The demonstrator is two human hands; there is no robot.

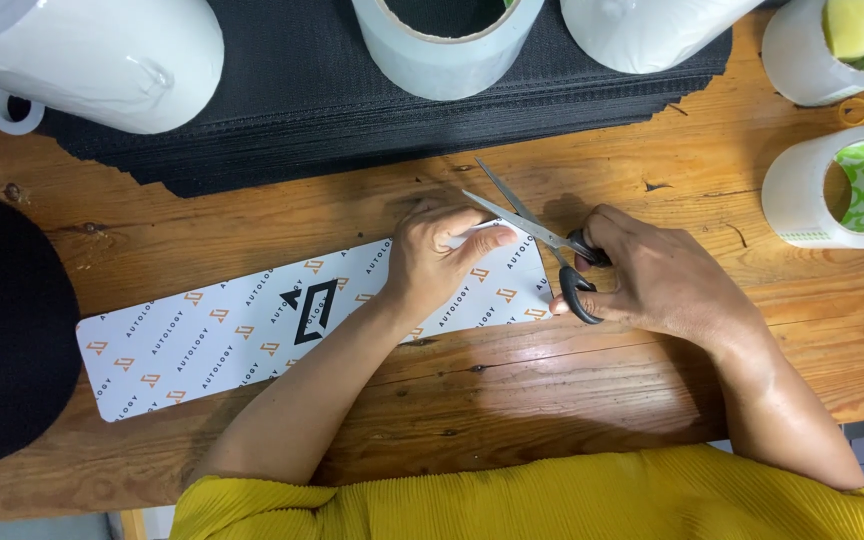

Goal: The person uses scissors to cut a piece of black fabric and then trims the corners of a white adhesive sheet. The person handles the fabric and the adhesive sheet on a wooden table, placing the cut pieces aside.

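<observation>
A long white printed card strip (pixel 212 340) lies slanted on the wooden table (pixel 552 380). My left hand (pixel 437 258) presses down on its right part, fingers curled over a small clear piece near the scissor blades. My right hand (pixel 652 275) grips black-handled scissors (pixel 542 240), whose open blades point up-left over the strip's right end, close to my left fingertips.
A stack of black mesh sheets (pixel 352 110) covers the back of the table. Clear tape rolls stand at the back (pixel 447 45) and right (pixel 837 190), (pixel 832 50). White rolls (pixel 102 60), (pixel 642 30) rest on the mesh. A black round object (pixel 2 330) sits at left.
</observation>
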